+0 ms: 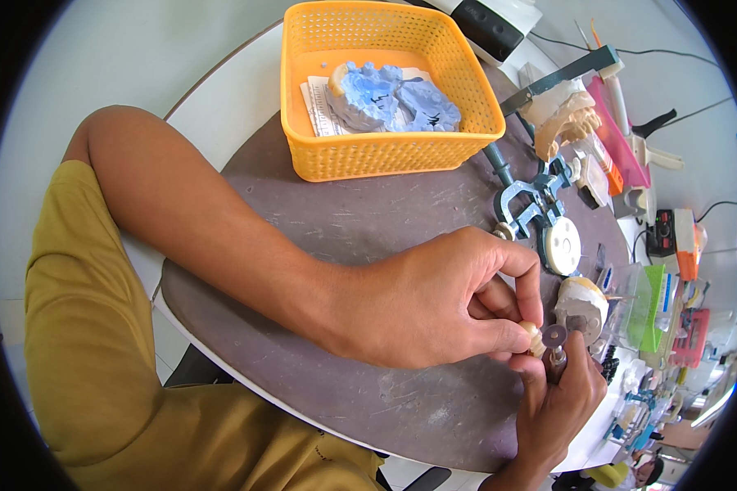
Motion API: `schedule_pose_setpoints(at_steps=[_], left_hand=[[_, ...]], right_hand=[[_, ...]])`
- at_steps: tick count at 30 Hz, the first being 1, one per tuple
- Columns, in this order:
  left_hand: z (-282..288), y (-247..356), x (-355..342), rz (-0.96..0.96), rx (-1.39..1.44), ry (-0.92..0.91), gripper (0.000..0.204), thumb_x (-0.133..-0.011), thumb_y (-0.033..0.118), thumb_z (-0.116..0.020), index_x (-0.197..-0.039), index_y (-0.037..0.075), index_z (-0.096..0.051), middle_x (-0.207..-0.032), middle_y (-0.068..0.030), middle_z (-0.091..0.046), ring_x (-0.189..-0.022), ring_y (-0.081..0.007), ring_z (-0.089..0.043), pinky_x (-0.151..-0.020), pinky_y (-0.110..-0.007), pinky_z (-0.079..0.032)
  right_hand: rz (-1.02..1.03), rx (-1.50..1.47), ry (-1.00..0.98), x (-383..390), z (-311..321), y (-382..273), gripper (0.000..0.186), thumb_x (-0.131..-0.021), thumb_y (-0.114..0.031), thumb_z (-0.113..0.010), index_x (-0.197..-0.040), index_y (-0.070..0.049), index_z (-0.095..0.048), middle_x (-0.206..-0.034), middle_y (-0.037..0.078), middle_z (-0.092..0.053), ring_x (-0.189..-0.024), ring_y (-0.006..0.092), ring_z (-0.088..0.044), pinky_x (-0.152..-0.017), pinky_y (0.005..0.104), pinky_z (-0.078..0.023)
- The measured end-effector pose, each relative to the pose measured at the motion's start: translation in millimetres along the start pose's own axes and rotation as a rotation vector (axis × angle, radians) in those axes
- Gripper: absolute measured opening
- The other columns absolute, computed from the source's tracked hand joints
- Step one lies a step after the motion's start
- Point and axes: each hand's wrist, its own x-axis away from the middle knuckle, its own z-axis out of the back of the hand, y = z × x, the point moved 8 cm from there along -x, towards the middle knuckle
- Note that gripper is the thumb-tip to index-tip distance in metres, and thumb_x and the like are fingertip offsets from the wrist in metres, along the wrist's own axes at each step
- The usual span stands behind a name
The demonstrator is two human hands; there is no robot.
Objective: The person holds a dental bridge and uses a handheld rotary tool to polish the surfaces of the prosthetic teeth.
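My left hand (418, 311) pinches a small cream-coloured piece shaped like a row of teeth (534, 338) between thumb and fingertips. Closed around a rotary handpiece (557, 360), my right hand (561, 405) sits just to the right and nearer to me. A dark round cutting disc (554, 335) at the handpiece tip is right beside the tooth piece; whether the two touch I cannot tell. Behind both hands stands a white plaster dental model (581, 301) with a yellowish top. Most of the handpiece is covered by my right fingers.
On the grey tabletop (319, 221) a yellow basket (393, 153) holds blue dental impressions (373, 96) on paper. A blue-green articulator (526, 200) with a white round plate (562, 245) stands beyond my left hand. Tools, a green container (655, 307) and a pink tray (608, 110) crowd the right side.
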Motion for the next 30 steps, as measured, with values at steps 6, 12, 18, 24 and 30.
schedule_pose_setpoints(at_steps=[6, 12, 18, 24, 30], left_hand=[[-0.7, 1.1, -0.9, -0.015, 0.028, -0.011, 0.013, -0.094, 0.002, -0.060, -0.103, -0.003, -0.052, -0.103, -0.0140, -0.068, -0.097, -0.0121, -0.065, -0.085, -0.023, -0.053], [-0.7, 0.9, -0.3, -0.014, 0.021, -0.005, 0.014, -0.094, 0.002, -0.059, -0.104, -0.003, -0.052, -0.103, -0.0144, -0.068, -0.097, -0.0122, -0.065, -0.086, -0.024, -0.053], [-0.7, 0.8, 0.1, -0.002, 0.024, -0.007, 0.014, -0.094, 0.002, -0.060, -0.104, -0.004, -0.052, -0.103, -0.0148, -0.068, -0.097, -0.0121, -0.065, -0.086, -0.024, -0.053], [-1.5, 0.1, 0.2, -0.011, 0.050, -0.015, 0.014, -0.094, 0.003, -0.060, -0.104, -0.004, -0.052, -0.102, -0.0145, -0.068, -0.097, -0.0119, -0.065, -0.086, -0.023, -0.053], [-0.5, 0.1, -0.2, 0.010, 0.033, -0.003, 0.014, -0.094, 0.002, -0.059, -0.105, -0.004, -0.051, -0.103, -0.0150, -0.068, -0.098, -0.0134, -0.065, -0.087, -0.024, -0.054]], right_hand=[[-0.083, 0.001, -0.031, -0.3, 1.5, 2.3, 0.065, -0.077, -0.061, -0.066, -0.082, 0.002, -0.053, -0.058, 0.013, -0.046, -0.054, 0.0329, -0.043, -0.052, 0.0390, -0.033], [-0.056, 0.000, -0.026, 0.3, -0.3, 2.8, 0.066, -0.076, -0.062, -0.066, -0.081, 0.002, -0.052, -0.059, 0.014, -0.046, -0.054, 0.0336, -0.044, -0.052, 0.0398, -0.033], [-0.033, 0.026, -0.020, 0.1, -0.4, 2.1, 0.066, -0.075, -0.062, -0.066, -0.080, 0.002, -0.052, -0.059, 0.016, -0.048, -0.054, 0.0356, -0.046, -0.052, 0.0406, -0.033], [-0.073, -0.018, -0.039, 0.2, -1.2, 2.9, 0.067, -0.076, -0.063, -0.065, -0.080, 0.002, -0.052, -0.059, 0.015, -0.049, -0.055, 0.0359, -0.047, -0.052, 0.0408, -0.034], [-0.049, -0.016, -0.011, 1.6, -0.5, 4.8, 0.066, -0.077, -0.062, -0.066, -0.085, 0.002, -0.056, -0.060, 0.014, -0.050, -0.053, 0.0330, -0.047, -0.051, 0.0397, -0.034]])
